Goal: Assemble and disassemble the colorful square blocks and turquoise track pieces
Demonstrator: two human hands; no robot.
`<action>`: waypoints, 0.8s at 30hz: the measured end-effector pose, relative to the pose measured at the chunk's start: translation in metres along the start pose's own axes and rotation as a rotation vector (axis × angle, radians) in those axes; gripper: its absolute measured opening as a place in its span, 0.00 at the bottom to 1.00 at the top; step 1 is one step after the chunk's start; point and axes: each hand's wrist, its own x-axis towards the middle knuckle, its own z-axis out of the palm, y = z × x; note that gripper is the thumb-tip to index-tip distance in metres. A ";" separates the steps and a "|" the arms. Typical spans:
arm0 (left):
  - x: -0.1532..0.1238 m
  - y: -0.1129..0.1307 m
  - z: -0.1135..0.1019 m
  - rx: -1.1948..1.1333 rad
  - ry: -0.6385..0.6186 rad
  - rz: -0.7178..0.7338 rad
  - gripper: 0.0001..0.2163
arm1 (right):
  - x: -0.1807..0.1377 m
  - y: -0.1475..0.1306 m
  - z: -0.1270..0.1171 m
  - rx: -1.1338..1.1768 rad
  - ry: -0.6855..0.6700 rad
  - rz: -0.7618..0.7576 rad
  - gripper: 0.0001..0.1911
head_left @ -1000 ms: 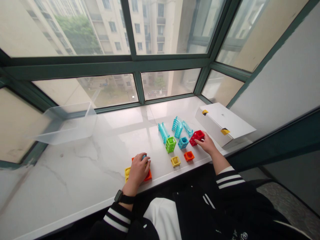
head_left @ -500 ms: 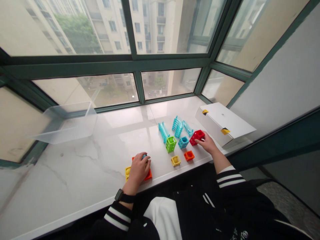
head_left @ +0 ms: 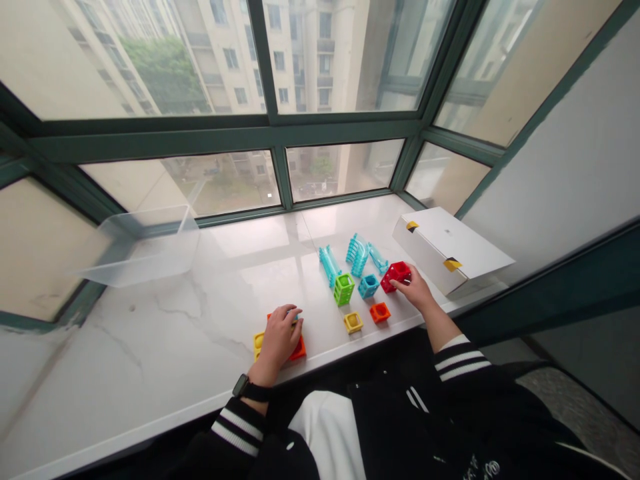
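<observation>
My left hand (head_left: 278, 337) rests with curled fingers over a small cluster of joined blocks near the front edge. Its fingertips close on a blue block (head_left: 294, 314), mostly hidden by them. From under the hand show a yellow block (head_left: 259, 342) on the left and an orange block (head_left: 300, 348) on the right. On the far right, my right hand (head_left: 414, 287) grips a red block (head_left: 395, 276) between thumb and fingers. Nearest to it are another orange block (head_left: 380, 313), lying apart, and a hollow blue cube (head_left: 369, 286).
A green block (head_left: 343, 291) and a single yellow block (head_left: 353, 323) stand between my hands. Behind them lie a straight teal track (head_left: 329, 265), a curved one (head_left: 357, 255) and a smaller teal piece (head_left: 377, 258). A white box (head_left: 450, 243) stands right, a clear bin (head_left: 145, 247) left.
The view has shifted very slightly. Both hands keep almost the same place and grip, and the loose blocks have not moved.
</observation>
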 end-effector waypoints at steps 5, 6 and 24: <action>0.002 0.003 -0.029 -0.211 0.153 -0.129 0.13 | -0.014 -0.011 -0.003 -0.076 0.135 -0.058 0.50; 0.001 0.002 -0.038 -0.221 0.197 -0.153 0.13 | -0.018 -0.017 -0.004 -0.123 0.213 -0.108 0.46; -0.091 -0.033 -0.080 -0.158 0.024 -0.535 0.30 | -0.129 -0.169 0.140 -0.054 -0.647 -0.737 0.21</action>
